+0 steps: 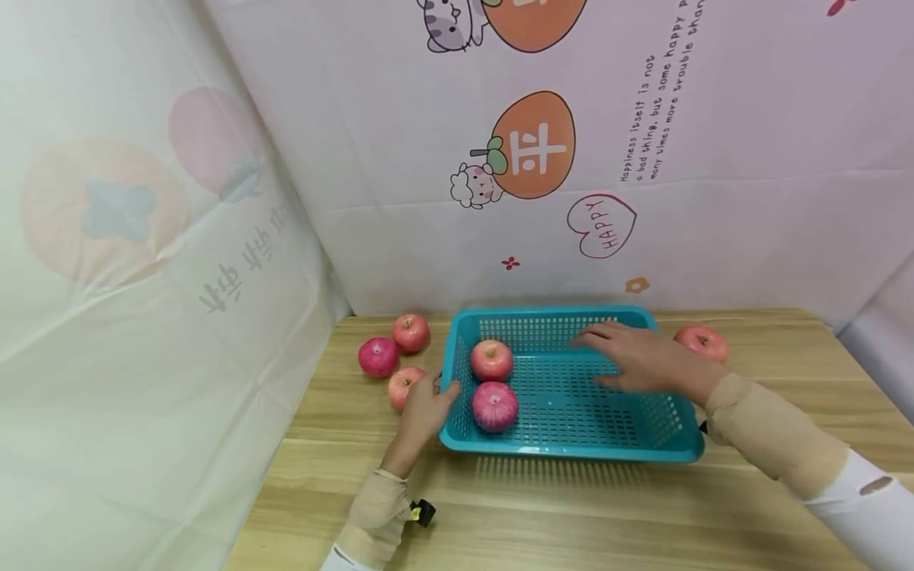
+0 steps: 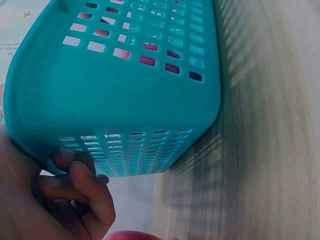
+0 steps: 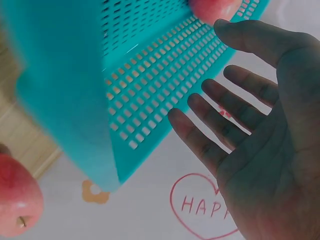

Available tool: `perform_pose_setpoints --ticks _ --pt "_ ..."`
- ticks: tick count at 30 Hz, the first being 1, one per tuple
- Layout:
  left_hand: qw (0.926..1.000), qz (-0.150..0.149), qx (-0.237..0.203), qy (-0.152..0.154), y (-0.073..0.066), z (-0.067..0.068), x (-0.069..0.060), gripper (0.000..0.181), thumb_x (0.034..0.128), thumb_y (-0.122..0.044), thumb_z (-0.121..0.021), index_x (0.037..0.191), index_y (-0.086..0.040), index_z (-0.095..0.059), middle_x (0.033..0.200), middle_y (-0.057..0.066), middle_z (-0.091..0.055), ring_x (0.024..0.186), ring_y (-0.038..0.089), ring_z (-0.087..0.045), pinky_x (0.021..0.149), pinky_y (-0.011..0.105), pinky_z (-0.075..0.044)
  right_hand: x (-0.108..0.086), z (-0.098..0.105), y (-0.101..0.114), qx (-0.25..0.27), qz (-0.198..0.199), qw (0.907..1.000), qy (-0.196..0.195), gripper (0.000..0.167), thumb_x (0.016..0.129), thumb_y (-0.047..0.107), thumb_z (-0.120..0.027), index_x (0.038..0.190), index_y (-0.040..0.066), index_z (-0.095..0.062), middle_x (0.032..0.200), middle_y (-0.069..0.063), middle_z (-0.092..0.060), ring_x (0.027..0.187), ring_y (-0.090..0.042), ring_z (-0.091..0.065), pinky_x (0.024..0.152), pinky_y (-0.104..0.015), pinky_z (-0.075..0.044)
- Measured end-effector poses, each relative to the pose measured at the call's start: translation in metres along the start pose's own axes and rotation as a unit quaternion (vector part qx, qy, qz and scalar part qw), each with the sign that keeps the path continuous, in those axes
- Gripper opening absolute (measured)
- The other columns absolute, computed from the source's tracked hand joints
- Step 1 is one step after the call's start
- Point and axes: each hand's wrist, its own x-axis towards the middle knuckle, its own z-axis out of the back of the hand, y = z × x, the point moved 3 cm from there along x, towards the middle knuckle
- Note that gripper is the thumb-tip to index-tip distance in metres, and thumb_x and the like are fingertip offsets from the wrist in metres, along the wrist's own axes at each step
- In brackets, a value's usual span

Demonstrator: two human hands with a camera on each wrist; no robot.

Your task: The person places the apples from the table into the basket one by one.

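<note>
A teal plastic basket [image 1: 564, 452] with slotted sides stands on the wooden table. Inside, at its left end, lie a red apple [image 1: 492, 361] and a streaked purplish-pink round thing [image 1: 495, 406], its kind unclear. My left hand [image 1: 427, 410] grips the basket's left rim, thumb on the inner side; curled fingers [image 2: 92, 187] show outside the rim in the left wrist view. Over the right half of the basket hovers my right hand [image 1: 639, 357], holding nothing. Its fingers [image 3: 220, 125] are spread and nearly straight in the right wrist view.
Left of the basket sit two apples [image 1: 410, 333] [image 1: 404, 387] and a bright pink round thing [image 1: 378, 358]. Another apple [image 1: 702, 342] lies to the right, beyond my right wrist. A printed white cloth [image 1: 400, 238] hangs behind the table [image 1: 557, 523].
</note>
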Motion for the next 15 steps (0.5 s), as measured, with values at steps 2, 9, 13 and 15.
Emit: perform_pose_setpoints --ticks 2,9,13,15 --pt "1.0 -0.002 -0.001 0.0 0.0 0.0 0.0 0.048 0.1044 -0.02 -0.062 0.146 0.005 -0.059 0.127 0.026 -0.074 0.102 0.032 -0.078 0.081 0.047 -0.067 -0.003 0.001 -0.004 -0.006 -0.001 1.0 -0.007 0.058 0.092 0.03 -0.083 0.143 0.014 -0.062 0.148 -0.014 -0.062 0.139 -0.042 -0.058 0.104 -0.06 -0.056" --pt "0.9999 -0.01 0.002 -0.003 0.0 0.0 -0.001 0.046 0.1043 -0.019 -0.062 0.146 0.002 -0.06 0.127 0.025 -0.074 0.099 0.03 -0.078 0.079 0.045 -0.067 -0.014 0.007 -0.016 -0.012 -0.012 0.9997 -0.016 0.058 0.091 0.029 -0.084 0.142 0.014 -0.062 0.146 -0.014 -0.062 0.135 -0.04 -0.058 0.08 -0.043 -0.064" --pt "1.0 -0.004 0.003 -0.006 0.0 0.0 -0.001 0.051 0.1044 -0.02 -0.062 0.149 0.005 -0.056 0.132 0.027 -0.071 0.107 0.035 -0.077 0.085 0.049 -0.066 -0.021 0.011 -0.021 0.005 -0.011 0.9996 -0.028 0.056 0.091 0.024 -0.085 0.141 0.013 -0.062 0.144 -0.015 -0.061 0.129 -0.037 -0.062 0.069 -0.033 -0.06" --pt "0.9999 0.0 0.006 -0.009 0.0 -0.001 -0.001 0.054 0.1044 -0.021 -0.062 0.15 0.008 -0.054 0.135 0.029 -0.069 0.112 0.037 -0.076 0.088 0.051 -0.065 -0.023 0.012 -0.024 0.012 -0.01 0.9994 -0.032 0.056 0.09 0.022 -0.085 0.141 0.012 -0.062 0.143 -0.014 -0.061 0.127 -0.036 -0.063 0.075 -0.037 -0.062"
